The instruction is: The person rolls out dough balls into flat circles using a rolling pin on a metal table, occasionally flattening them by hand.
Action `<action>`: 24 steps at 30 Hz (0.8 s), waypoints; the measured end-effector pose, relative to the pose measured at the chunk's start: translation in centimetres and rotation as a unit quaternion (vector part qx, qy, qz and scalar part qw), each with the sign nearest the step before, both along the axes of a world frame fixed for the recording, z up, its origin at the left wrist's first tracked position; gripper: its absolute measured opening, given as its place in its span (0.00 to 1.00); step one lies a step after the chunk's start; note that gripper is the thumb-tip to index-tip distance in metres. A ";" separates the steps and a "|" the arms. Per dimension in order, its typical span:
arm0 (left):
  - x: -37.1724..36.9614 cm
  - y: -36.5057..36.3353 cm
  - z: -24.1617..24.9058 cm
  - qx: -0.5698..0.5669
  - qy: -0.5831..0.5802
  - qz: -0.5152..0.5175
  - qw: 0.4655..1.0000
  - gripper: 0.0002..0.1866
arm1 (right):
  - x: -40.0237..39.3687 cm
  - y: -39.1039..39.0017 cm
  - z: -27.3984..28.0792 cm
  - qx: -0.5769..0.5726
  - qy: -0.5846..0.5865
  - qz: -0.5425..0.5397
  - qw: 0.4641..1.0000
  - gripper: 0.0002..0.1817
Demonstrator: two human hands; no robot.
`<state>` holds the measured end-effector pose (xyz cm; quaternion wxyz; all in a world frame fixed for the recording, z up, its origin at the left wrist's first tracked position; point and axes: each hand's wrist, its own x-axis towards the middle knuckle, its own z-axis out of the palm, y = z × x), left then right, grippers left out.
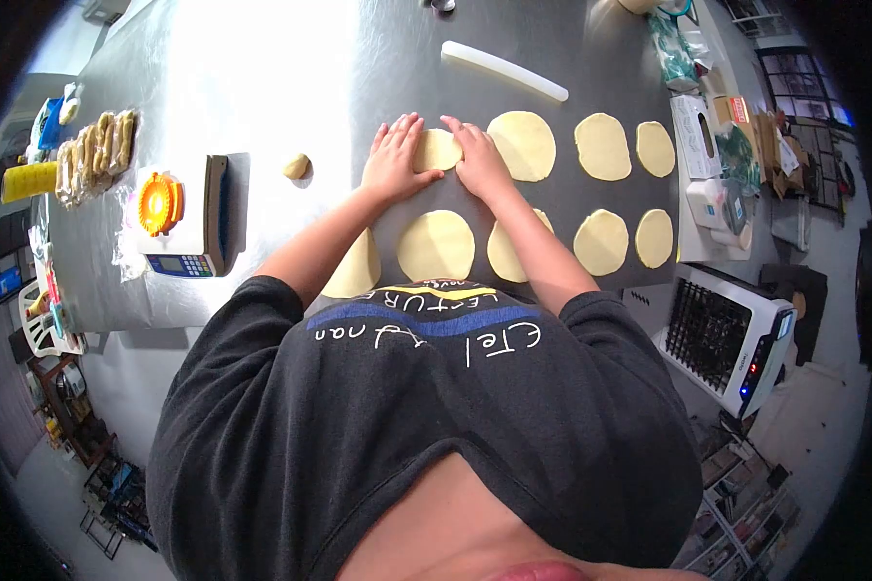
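A small round of pale dough (439,150) lies on the metal table between my two hands. On its left side, my left hand (394,160) is flat with fingers stretched forward and the thumb at its near edge. My right hand (480,160) is at its right side, fingers extended and touching the rim. Just right of that hand is a larger flat dough circle (522,146). More dough circles (436,247) lie in rows nearer my body and to the right, some partly hidden by my arms. Beyond the hands rests a white rolling pin (504,71).
Left of my hands are a small brownish lump (296,167) and a digital scale (186,263) with an orange dumpling press (160,203) on it. Bagged rolls (97,155) lie far left. Boxes (695,136) line the right side, and a white appliance (727,334) stands below them.
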<state>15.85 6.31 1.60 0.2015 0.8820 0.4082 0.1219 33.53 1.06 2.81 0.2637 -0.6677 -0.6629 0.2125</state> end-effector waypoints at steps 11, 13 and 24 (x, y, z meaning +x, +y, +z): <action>1.2 -0.4 0.3 -0.017 0.023 0.041 0.999 0.56 | 0.4 0.2 -0.1 -0.037 0.094 -0.046 0.994 0.35; 1.8 -0.7 0.1 -0.004 0.024 0.087 0.996 0.57 | 0.1 0.1 -0.1 -0.057 0.109 -0.056 0.991 0.35; -0.5 -0.4 -0.5 0.003 0.007 0.085 0.996 0.61 | -0.2 1.3 0.6 -0.016 0.090 -0.031 0.995 0.37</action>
